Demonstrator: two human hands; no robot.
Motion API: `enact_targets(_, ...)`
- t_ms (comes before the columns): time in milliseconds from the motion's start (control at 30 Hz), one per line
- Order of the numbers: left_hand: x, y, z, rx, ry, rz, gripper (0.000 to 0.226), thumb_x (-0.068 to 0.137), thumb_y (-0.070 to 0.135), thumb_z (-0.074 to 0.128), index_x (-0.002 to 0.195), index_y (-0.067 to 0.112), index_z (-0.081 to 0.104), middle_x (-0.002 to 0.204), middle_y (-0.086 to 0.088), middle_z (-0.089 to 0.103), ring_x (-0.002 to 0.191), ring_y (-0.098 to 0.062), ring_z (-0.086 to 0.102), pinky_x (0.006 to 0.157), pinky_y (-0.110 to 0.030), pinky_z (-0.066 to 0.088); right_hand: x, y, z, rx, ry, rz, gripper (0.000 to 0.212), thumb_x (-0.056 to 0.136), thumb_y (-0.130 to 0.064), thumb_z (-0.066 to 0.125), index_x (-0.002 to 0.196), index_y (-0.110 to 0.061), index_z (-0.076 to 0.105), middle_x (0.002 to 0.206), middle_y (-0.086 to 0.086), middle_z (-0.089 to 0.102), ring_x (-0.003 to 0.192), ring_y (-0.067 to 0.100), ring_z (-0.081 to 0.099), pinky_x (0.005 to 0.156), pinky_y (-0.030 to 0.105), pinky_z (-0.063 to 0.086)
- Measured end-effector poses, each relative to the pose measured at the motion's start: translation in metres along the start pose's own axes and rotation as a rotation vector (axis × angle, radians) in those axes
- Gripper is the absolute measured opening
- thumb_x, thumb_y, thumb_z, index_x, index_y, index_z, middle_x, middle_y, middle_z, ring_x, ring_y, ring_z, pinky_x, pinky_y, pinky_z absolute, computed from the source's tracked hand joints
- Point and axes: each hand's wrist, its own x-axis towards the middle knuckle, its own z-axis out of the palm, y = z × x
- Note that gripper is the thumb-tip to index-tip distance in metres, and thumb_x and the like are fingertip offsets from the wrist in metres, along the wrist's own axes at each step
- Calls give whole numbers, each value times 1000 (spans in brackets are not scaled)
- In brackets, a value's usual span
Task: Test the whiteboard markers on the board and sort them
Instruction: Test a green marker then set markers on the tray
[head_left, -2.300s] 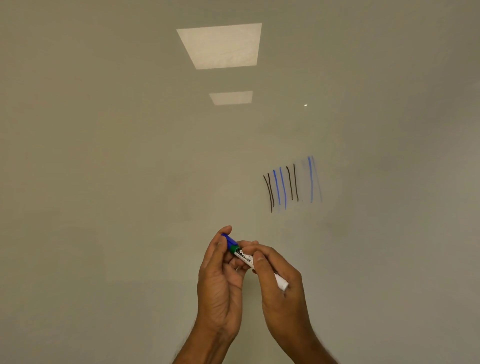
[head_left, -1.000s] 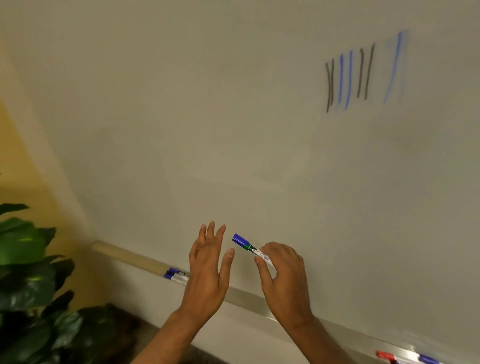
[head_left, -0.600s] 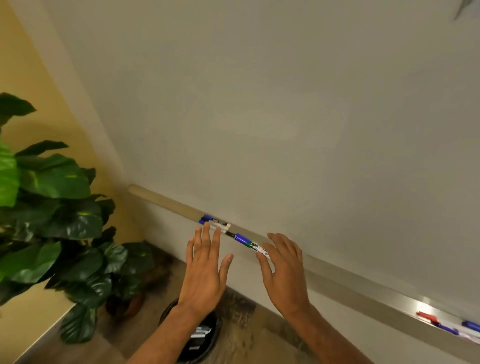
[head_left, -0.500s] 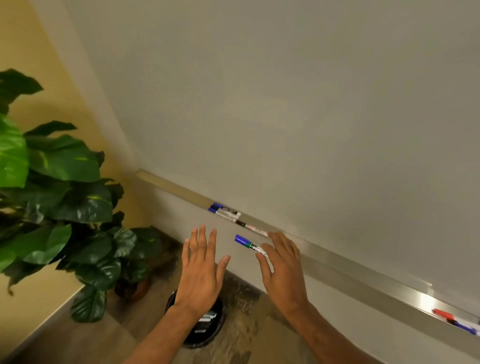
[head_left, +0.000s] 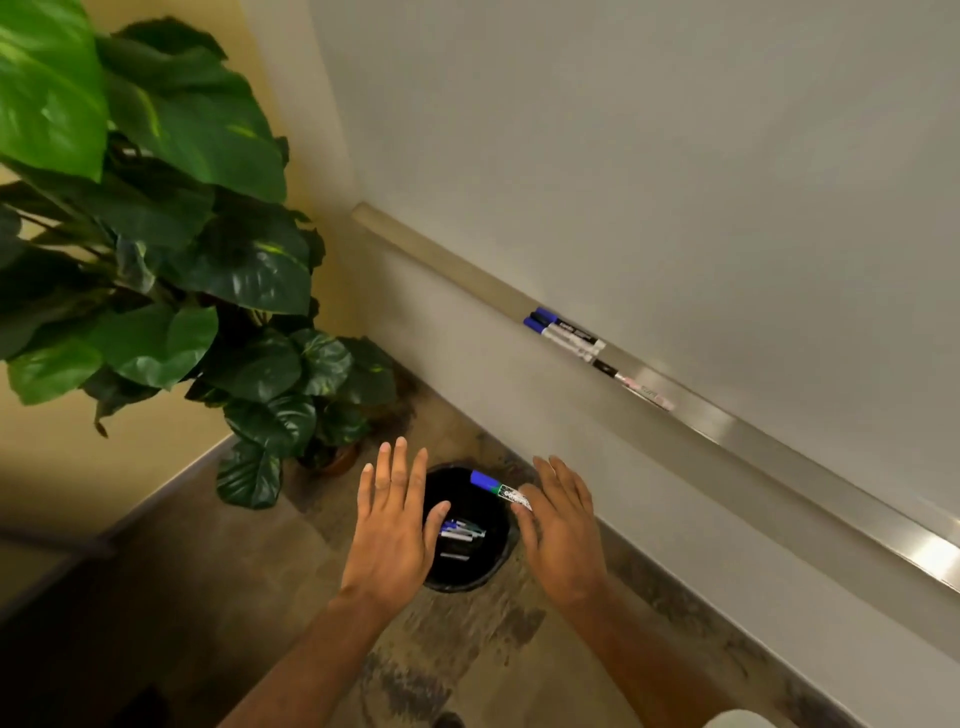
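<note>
Blue-capped marker (head_left: 491, 484): pinched in right hand (head_left: 563, 535) over black bin (head_left: 457, 582), seemingly for discarding; left hand (head_left: 392, 530) empty, fingers (head_left: 400, 467) spread.

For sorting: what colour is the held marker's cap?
The marker has a blue cap; best in head view.

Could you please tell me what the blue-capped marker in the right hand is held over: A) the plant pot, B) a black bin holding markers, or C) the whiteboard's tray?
B: the right hand pinches the blue-capped marker above the black bin, where other markers lie.
</note>
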Motion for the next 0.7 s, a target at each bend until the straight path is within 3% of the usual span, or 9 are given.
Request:
enact_targets(400, 7, -53, 72, -11, -60, -45, 64, 109, 47, 22, 161, 10, 21, 170, -15, 8, 158, -28, -1, 125, -51, 11, 21, -16, 105, -129, -188, 0, 44, 100, -35, 34, 107, -16, 73, 132, 12, 62, 129, 30, 52, 114, 38, 19)
enact_targets(567, 8, -70, 96, -37, -59, -72, 64, 109, 45, 28, 162, 10, 18, 171, -12, 4, 158, -27, -3, 125, -49, 7, 36, -17, 143, -179, -244, 1, 49, 101, -39, 30, 113, -18, 71, 135, 11, 60, 131, 30, 50, 113, 41, 21)
enact_targets(700, 6, -81, 104, -46, -62, -90, 64, 109, 43, 29, 162, 10, 17, 171, -12, 3, 158, -27, -4, 125, -49, 7, 50, -16, 164, -210, -268, 27, 47, 98, -46, 37, 124, -18, 65, 139, 12, 56, 134, 33, 46, 111, 45, 22)
